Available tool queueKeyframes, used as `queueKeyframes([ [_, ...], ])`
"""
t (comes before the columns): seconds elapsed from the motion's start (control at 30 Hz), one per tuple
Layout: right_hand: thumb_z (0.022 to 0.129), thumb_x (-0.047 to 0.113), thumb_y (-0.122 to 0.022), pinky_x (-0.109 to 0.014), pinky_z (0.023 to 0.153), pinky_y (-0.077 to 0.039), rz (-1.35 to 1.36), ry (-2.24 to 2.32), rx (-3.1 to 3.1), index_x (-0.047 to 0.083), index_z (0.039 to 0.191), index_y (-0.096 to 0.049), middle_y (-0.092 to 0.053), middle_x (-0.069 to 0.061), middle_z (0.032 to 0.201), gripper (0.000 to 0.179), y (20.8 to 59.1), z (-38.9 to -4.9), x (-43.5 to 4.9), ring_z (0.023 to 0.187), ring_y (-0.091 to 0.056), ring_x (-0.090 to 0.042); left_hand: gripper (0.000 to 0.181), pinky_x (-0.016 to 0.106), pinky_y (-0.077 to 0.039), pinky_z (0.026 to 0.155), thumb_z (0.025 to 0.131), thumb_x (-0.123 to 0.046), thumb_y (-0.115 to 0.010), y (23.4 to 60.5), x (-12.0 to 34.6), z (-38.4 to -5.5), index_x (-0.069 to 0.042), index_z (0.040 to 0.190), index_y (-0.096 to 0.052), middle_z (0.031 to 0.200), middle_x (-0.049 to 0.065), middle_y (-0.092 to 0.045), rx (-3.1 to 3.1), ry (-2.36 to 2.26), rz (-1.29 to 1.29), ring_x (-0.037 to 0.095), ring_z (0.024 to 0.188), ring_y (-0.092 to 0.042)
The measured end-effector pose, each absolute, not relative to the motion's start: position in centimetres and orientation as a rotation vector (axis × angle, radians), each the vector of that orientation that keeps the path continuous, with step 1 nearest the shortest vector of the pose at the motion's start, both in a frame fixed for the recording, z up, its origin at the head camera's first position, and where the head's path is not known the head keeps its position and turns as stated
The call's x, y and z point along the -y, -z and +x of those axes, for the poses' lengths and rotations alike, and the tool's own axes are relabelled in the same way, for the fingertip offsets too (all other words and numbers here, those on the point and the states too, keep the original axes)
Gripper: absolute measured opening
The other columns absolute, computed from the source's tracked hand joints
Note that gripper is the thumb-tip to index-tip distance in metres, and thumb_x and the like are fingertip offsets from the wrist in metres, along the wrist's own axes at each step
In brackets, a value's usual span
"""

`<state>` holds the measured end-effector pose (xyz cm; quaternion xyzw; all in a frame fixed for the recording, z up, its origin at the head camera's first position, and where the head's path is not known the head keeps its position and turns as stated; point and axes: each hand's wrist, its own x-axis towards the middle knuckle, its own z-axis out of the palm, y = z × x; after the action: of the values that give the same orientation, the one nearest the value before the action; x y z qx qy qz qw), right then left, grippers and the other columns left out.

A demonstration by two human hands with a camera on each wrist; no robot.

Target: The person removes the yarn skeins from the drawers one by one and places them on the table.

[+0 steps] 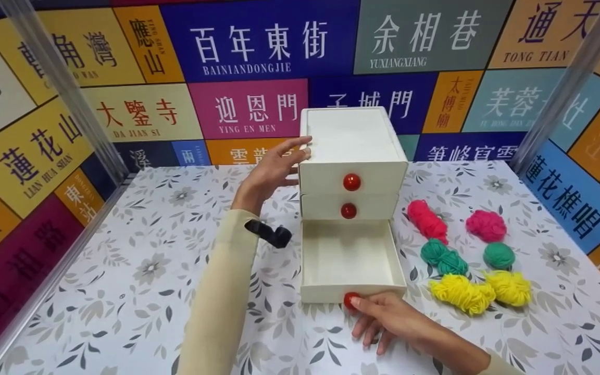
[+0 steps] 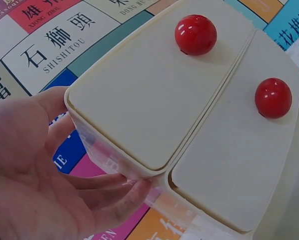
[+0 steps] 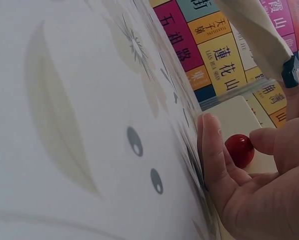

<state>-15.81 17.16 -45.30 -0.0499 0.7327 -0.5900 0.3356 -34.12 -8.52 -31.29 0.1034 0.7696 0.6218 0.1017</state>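
A white three-drawer cabinet (image 1: 352, 135) stands on the table, each drawer with a round red knob. Its bottom drawer (image 1: 352, 255) is pulled far out and has nothing inside; the top drawer (image 2: 149, 90) and the middle drawer (image 2: 234, 145) are closed. Against the cabinet's left side rests my left hand (image 1: 274, 172), thumb at the top edge and fingers loosely spread along the side. With thumb and fingers my right hand (image 1: 396, 317) pinches the bottom drawer's knob (image 3: 239, 151), low over the table.
Right of the cabinet lie skeins of yarn: red (image 1: 427, 221), pink (image 1: 486, 226), green (image 1: 444, 257), and yellow (image 1: 462, 294), plus a green ball (image 1: 499, 255). A floral cloth (image 1: 149, 271) covers the table. Panels with printed signs (image 1: 263, 41) enclose the back and sides.
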Motion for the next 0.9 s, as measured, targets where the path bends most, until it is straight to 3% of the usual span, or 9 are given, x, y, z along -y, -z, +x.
queueKeyframes([
  [0.13,0.099,0.05,-0.056,-0.022,0.049,-0.055,-0.122,1.565,-1.919,-0.004,0.113,-0.067,-0.075,-0.002,0.082,0.057,45.3,-15.8,-17.0,0.062,-0.067,-0.01,0.043,0.05,-0.052,0.104,0.101,-0.035,-0.059,31.1,8.5,-34.1,-0.032,0.144,-0.054,0.146,0.006,-0.055,-2.274,-1.859,0.27,0.035,0.128,-0.06],
  [0.47,0.099,0.045,-0.058,-0.025,0.047,-0.055,-0.106,1.643,-1.951,-0.006,0.103,-0.068,-0.074,-0.002,0.077,0.052,45.5,-16.2,-16.7,0.057,-0.065,-0.01,0.043,0.049,-0.054,0.102,0.099,-0.04,-0.061,31.1,8.6,-34.2,-0.037,0.141,-0.056,0.148,0.002,-0.054,-2.278,-1.854,0.235,0.034,0.129,-0.06],
  [0.9,0.1,0.044,-0.057,-0.024,0.049,-0.056,-0.069,1.646,-1.998,-0.005,0.109,-0.067,-0.072,-0.001,0.079,0.051,45.5,-17.5,-16.7,0.059,-0.064,-0.012,0.042,0.047,-0.055,0.099,0.098,-0.04,-0.063,31.4,8.9,-34.4,-0.036,0.139,-0.058,0.144,0.003,-0.057,-2.254,-1.873,0.239,0.034,0.125,-0.062],
])
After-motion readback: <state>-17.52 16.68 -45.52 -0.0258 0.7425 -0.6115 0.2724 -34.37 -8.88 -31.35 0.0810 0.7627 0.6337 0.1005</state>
